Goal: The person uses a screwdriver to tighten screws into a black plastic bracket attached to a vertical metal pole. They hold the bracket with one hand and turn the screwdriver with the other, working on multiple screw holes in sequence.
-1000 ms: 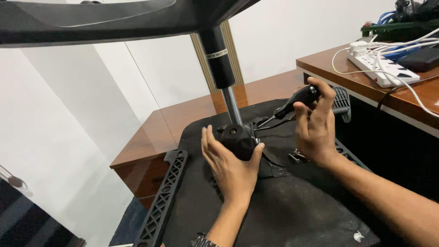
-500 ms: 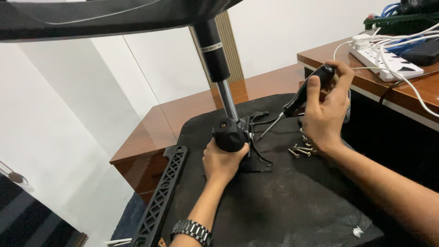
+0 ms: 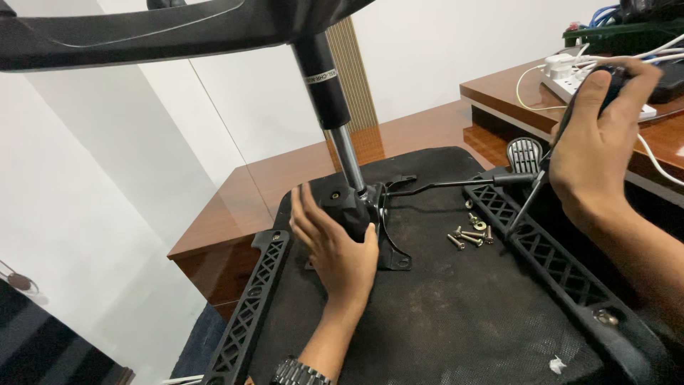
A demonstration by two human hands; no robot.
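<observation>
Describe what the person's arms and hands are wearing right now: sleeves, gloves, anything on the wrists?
Both hands are bare, no gloves. The left hand has a metal link-band wristwatch at the wrist, partly cut off by the frame's bottom edge. The right hand and its forearm show no sleeve, watch or jewellery in view.

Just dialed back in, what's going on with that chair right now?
An office chair seat lies upside down on a wooden desk, its gas-lift column pointing up. The left hand rests open against the black mechanism housing at the column's foot. The right hand holds a screwdriver, tip down near the right armrest bracket. Loose screws lie on the seat underside.
</observation>
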